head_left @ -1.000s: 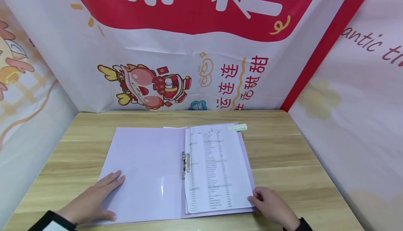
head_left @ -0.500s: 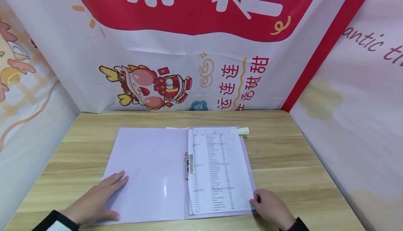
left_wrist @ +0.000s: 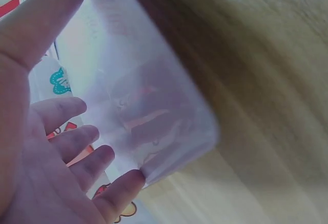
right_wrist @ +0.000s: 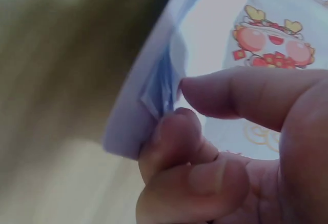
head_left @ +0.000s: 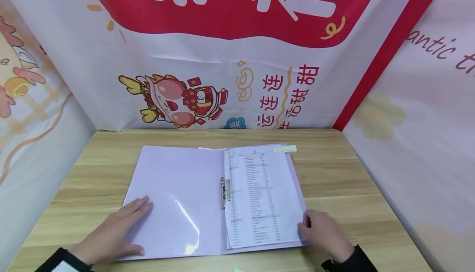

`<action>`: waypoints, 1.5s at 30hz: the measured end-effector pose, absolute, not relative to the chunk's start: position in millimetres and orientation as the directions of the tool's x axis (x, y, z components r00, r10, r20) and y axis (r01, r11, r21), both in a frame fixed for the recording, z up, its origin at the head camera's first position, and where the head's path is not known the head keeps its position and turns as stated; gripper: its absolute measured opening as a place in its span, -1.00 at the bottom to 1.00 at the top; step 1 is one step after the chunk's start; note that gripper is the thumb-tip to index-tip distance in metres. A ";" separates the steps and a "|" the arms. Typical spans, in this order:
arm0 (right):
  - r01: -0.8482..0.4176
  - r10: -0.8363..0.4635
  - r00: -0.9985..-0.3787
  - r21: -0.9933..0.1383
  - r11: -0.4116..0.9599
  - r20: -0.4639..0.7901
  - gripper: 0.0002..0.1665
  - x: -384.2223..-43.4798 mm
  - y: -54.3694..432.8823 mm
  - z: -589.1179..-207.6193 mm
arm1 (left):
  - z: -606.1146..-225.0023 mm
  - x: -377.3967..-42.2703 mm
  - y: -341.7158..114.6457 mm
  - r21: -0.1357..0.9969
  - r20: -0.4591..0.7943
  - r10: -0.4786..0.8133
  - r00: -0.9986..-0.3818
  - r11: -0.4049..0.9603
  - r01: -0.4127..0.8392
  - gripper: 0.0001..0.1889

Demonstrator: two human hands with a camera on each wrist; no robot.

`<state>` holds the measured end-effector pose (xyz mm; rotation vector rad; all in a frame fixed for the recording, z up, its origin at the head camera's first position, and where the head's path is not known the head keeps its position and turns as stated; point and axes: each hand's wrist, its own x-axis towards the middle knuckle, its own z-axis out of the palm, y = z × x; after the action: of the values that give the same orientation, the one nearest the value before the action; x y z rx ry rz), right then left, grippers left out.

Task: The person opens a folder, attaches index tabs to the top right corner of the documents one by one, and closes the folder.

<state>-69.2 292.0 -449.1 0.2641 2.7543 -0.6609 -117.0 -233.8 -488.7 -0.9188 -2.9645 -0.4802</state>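
An open lilac folder (head_left: 170, 181) with a metal clip (head_left: 224, 192) at its spine lies on the wooden table. Printed sheets (head_left: 259, 198) with a column list rest on its right side. At the left cover's lower outer part lies my left hand (head_left: 115, 230), fingers spread and fairly straight; the left wrist view has its thumb along the cover's edge. My right hand (head_left: 326, 233) is at the lower right corner, where thumb and curled index finger pinch the corner of the clear-sleeved sheets (right_wrist: 164, 88) just above the back cover (right_wrist: 130, 126).
Pale green tabs (head_left: 285, 148) stick out at the folder's top right. A white strip of paper (head_left: 211, 148) peeks out behind its top edge. A printed cloth (head_left: 193, 49) hangs along the table's back edge, with more cloth at both sides.
The folder and both hands sit slightly higher and further right in the head view. The glare on the left cover has grown into a longer bright streak. The right hand keeps its pinch.
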 end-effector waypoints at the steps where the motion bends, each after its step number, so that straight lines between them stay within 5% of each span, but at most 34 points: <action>1: 0.232 0.103 -0.944 -0.407 0.884 -0.315 -0.72 -71.0 291.4 -443.6 | -487.3 -116.8 -232.9 0.286 0.095 0.551 -0.829 0.782 0.553 0.16; 12: 0.055 -0.002 -0.984 -0.315 0.948 -0.178 -0.61 -95.7 259.5 -392.4 | -465.7 -114.1 -227.9 0.263 0.171 0.561 -0.810 0.766 0.586 0.04; 27: -0.038 -0.124 -0.974 -0.406 0.913 -0.189 -0.49 -154.7 187.8 -377.5 | -388.3 -121.6 -248.3 0.482 0.568 0.364 -0.738 0.580 0.657 -0.38; 35: -0.032 -0.146 -0.951 -0.384 0.923 -0.273 -0.48 -196.1 144.6 -420.5 | -427.3 -157.7 -301.0 0.629 0.296 0.159 -0.942 0.710 0.317 -0.60; 45: 0.040 -0.050 -0.946 -0.268 0.963 -0.320 -0.32 -204.6 125.2 -480.2 | -489.9 -183.5 -329.9 0.479 -0.091 0.178 -0.980 0.871 0.113 -0.20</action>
<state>-204.6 125.2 -480.2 -0.0067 2.7845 -0.3899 -183.5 -329.9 -489.9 -0.2478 -3.1662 -0.7971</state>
